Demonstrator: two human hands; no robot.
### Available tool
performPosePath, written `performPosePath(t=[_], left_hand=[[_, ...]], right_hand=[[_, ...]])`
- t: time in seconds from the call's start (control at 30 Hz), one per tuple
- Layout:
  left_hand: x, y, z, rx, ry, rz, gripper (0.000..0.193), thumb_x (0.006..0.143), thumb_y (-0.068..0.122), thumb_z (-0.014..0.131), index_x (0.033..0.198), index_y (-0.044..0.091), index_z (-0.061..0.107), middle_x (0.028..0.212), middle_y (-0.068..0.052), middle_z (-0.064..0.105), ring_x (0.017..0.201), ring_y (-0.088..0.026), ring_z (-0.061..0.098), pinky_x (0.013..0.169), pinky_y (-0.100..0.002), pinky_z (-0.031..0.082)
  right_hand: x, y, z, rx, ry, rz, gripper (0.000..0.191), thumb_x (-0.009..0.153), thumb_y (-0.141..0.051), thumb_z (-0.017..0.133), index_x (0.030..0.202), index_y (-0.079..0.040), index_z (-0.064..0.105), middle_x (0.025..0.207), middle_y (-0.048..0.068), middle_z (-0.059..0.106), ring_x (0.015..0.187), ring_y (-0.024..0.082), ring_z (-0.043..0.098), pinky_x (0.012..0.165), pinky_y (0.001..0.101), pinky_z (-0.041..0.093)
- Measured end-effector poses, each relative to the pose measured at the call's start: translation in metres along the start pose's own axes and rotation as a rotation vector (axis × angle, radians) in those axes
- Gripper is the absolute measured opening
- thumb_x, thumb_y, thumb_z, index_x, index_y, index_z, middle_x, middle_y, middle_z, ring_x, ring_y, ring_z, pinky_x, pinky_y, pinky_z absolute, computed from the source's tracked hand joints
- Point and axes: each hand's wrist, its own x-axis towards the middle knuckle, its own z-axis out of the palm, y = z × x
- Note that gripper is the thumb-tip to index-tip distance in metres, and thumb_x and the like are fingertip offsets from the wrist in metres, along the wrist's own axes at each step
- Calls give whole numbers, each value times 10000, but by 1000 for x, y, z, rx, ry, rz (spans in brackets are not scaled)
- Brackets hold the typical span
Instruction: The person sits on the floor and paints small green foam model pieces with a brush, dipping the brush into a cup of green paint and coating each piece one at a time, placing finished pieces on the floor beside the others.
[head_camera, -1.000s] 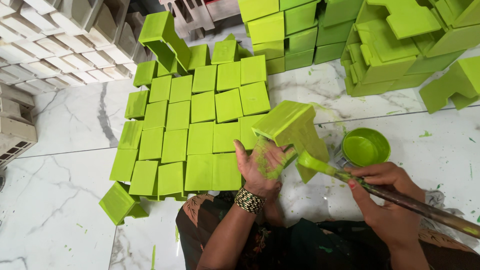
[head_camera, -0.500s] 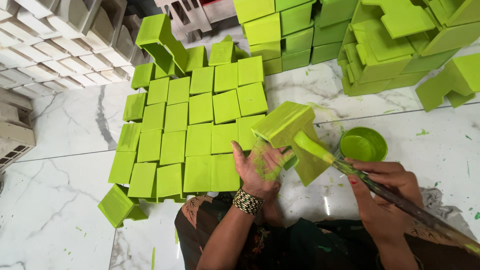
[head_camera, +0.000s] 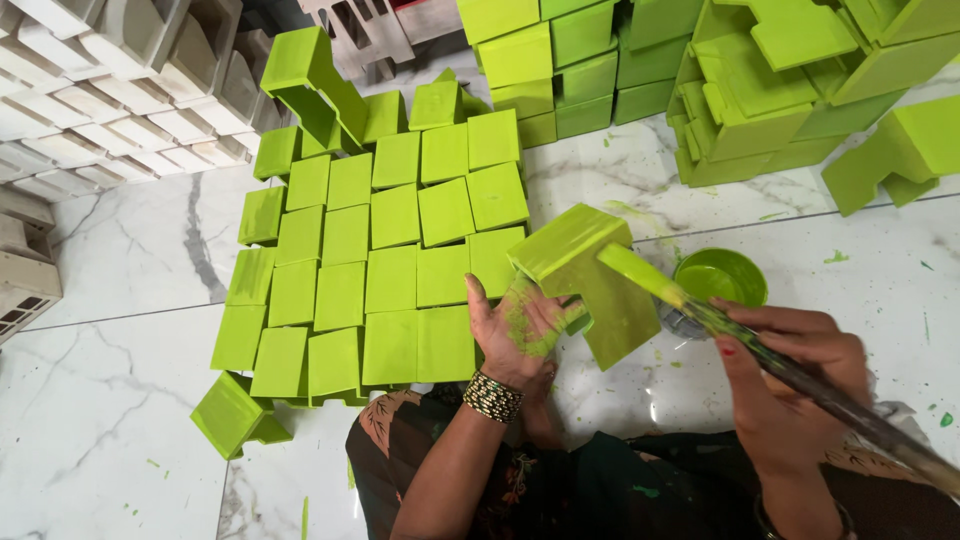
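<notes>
My left hand (head_camera: 518, 330), smeared with green paint and wearing a beaded bracelet, holds a lime-green painted block (head_camera: 590, 275) tilted above the marble floor. My right hand (head_camera: 785, 365) grips a long paintbrush (head_camera: 700, 310); its green-loaded bristles lie on the block's upper right edge. A small bowl of green paint (head_camera: 722, 277) stands just right of the block, beyond my right hand.
A grid of several green painted blocks (head_camera: 385, 255) lies on the floor to the left. More green blocks are stacked at the top (head_camera: 560, 60) and top right (head_camera: 790, 90). Unpainted grey blocks (head_camera: 90, 110) line the upper left. One green block (head_camera: 235, 415) lies apart at lower left.
The brush tip has slid up along the block from its lower edge toward its upper right edge. My left hand has turned the block slightly; the view has shifted a little.
</notes>
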Motion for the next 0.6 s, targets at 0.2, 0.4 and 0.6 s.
performPosePath(t=[0.2, 0.4, 0.6], left_hand=[[2, 4, -5, -3, 6, 21, 1132, 913, 870, 354, 1596, -32, 299, 1598, -233, 398, 1392, -447, 430, 1169, -588, 348], [5, 8, -12, -50, 31, 7, 1159, 893, 878, 370, 1588, -47, 306, 1593, -243, 398, 1405, -446, 429, 1173, -609, 343], [2, -1, -12, 1, 13, -32, 1141, 898, 876, 355, 1605, -18, 298, 1612, -219, 393, 1407, -419, 437, 1170, -627, 337]], right_hand=[[7, 2, -14, -358, -210, 27, 249, 856, 109, 743, 963, 30, 532, 1046, 230, 680, 970, 317, 734, 822, 358, 618], [18, -8, -29, -279, -181, 94, 202, 914, 59, 726, 972, 28, 535, 1041, 220, 687, 978, 250, 743, 853, 297, 624], [3, 2, -16, -47, 48, -13, 258, 1021, 10, 724, 1092, 4, 477, 1190, 185, 665, 1068, 201, 748, 887, 220, 647]])
